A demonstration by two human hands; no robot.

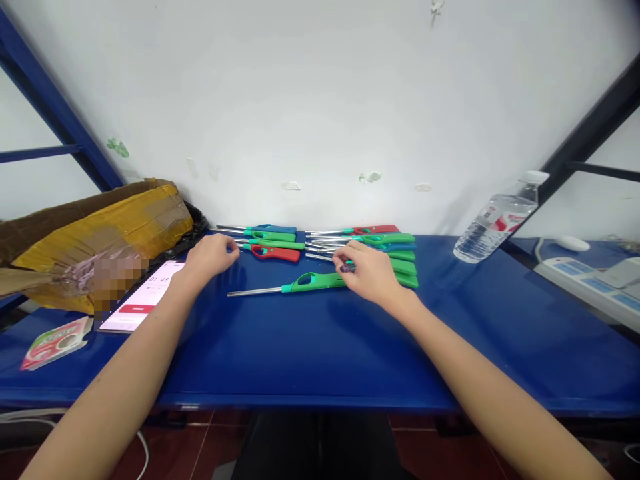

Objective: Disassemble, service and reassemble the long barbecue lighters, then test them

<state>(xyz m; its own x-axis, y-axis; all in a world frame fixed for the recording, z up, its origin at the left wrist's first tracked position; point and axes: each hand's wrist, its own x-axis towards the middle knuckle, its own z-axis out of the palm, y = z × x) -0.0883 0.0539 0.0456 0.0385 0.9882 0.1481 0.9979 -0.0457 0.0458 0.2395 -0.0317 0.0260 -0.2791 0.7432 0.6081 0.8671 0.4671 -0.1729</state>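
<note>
My left hand (211,257) is closed in a pinch at the metal tube of a red-handled gas lighter (277,254), left of the middle of the blue table. Behind that lie green lighters (273,236) and a blue lighter (280,228), tubes pointing left. My right hand (373,270) has its fingers curled over the handle end of a green gas lighter (317,282), which lies nearest to me. Its fingertips partly hide that end. Beyond and beside this hand are several more lighters, among them a red one (377,229) and green ones (405,267).
A phone (127,317) showing a timer lies by my left forearm, near a taped carton (150,220) and a red-white packet (56,343). A tilted water bottle (495,223) leans at the right against the frame. A power strip (593,283) lies beyond the right-hand frame.
</note>
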